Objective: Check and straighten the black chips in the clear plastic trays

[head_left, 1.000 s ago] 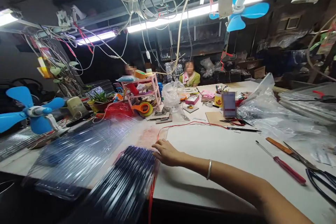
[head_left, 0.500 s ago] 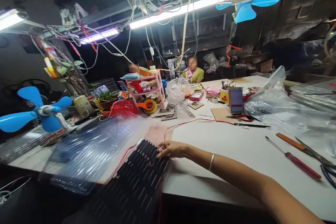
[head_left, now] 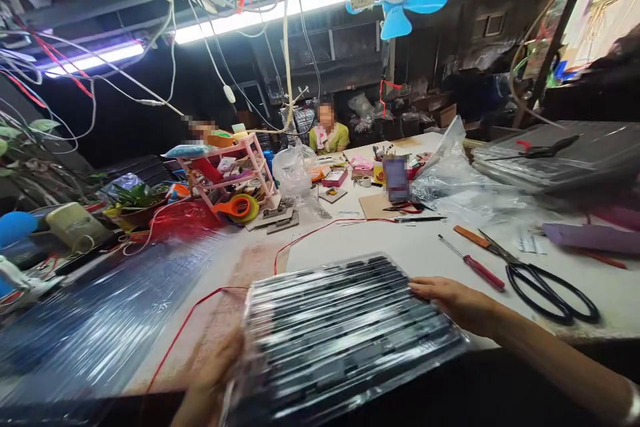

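A clear plastic tray with rows of dark strip-like parts (head_left: 345, 327) is held between my two hands, above the near edge of the white table (head_left: 330, 240). My left hand (head_left: 223, 363) grips the tray's left side, somewhat blurred. On the far right corner, my right hand (head_left: 450, 300) is closed over the tray's rim. Light glints in streaks across the tray's top. A thin red cord (head_left: 193, 307) lies on the table left of the tray and carries on behind it.
Right of the tray lie a red-handled screwdriver (head_left: 483, 271) and black-handled scissors (head_left: 537, 283). Film-wrapped sheets (head_left: 110, 313) cover the left side. A pink rack (head_left: 255, 167) stands behind, near clear plastic bags (head_left: 295, 170). Across the table sits a person in green (head_left: 333, 137).
My left hand has come into view on the tray. The tray has turned and come to the middle in front of me. My view has swung to the right.
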{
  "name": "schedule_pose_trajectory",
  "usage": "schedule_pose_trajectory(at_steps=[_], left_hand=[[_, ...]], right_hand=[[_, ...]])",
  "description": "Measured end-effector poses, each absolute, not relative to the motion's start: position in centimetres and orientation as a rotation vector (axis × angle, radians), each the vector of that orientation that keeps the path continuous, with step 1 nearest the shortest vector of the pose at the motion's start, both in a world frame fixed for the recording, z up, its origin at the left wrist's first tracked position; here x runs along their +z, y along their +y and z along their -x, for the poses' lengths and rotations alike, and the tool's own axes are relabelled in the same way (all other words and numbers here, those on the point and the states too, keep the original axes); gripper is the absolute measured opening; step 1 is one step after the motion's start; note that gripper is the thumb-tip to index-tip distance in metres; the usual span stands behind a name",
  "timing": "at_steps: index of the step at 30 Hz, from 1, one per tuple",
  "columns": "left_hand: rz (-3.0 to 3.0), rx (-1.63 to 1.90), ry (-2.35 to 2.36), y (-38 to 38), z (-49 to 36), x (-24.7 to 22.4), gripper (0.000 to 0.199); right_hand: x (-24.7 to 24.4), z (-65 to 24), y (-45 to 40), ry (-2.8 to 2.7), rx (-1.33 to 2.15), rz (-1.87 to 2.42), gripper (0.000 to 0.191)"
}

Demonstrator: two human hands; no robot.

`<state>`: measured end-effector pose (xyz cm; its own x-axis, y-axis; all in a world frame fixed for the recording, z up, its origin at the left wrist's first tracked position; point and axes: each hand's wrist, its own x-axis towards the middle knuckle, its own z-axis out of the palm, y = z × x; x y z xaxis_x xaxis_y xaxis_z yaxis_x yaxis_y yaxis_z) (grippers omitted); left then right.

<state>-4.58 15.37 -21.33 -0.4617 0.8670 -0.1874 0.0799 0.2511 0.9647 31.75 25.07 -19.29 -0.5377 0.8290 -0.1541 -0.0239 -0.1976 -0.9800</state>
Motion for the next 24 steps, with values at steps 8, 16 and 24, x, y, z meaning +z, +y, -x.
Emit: schedule_pose_trajectory(at_steps=[8,16,24], left_hand=[[-1.493,0.746,1.955,24.8,2.0,-23.6,0.047],[-1.747,0.916,2.132,21.4,3.7,-28.5,0.057],[-1.734,1.002,2.175,20.9,1.2,-27.2,0.044]], right_hand=[[-26.6,-37.5,26.7,-1.909,0.792,1.575,0.04],[-28.6,-35.8,23.9,-1.955,0.267,1.646,0.046],[-29.4,-34.7,24.0,-2.033,0.095,1.61,0.046]])
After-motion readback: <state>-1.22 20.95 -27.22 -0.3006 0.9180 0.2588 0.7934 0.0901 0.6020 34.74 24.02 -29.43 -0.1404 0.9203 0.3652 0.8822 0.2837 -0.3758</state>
